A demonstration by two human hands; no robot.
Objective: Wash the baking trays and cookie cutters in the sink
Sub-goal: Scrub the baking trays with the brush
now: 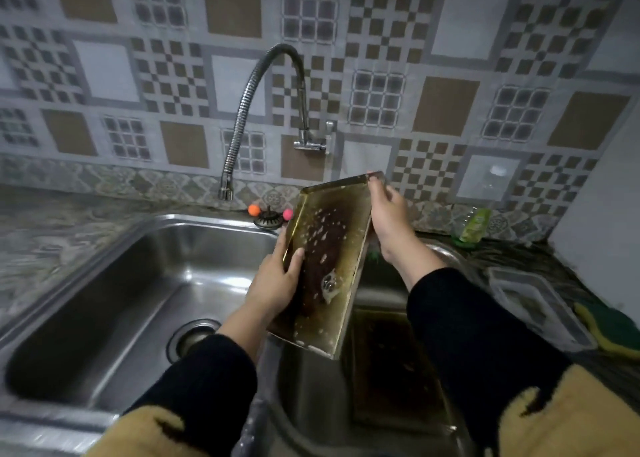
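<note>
A patterned tile wall [450, 58] is shown behind a double stainless-steel sink [114, 276], set into a mottled stone counter [52, 221]. The left basin, with a round drain [192, 339] in its floor, is seen beneath the outlet of a flexible metal faucet [249, 110] that is mounted on the wall and arched over to the left. A gold-coloured baking tray [332, 269] is held tilted above the divider between the two basins, its far end raised and its inner face, marked with dark residue and pale droplets, turned towards the camera. A second tray [388, 363] is seen lying in the right basin, partly hidden by the right sleeve. The left hand [277, 283] is closed on the tray's left rim, with the thumb laid across the inner face. The right hand [389, 217] is closed on the tray's upper right corner, the fingers being wrapped over the edge. On the counter to the right, a white rectangular container [533, 304], a yellow-and-green sponge [609, 328] just beside it and a green bottle [474, 226] near the wall are shown. A dark sink strainer [268, 218] is seen at the back rim of the sink, between an orange ball [254, 209] and a pink ball [287, 214].
</note>
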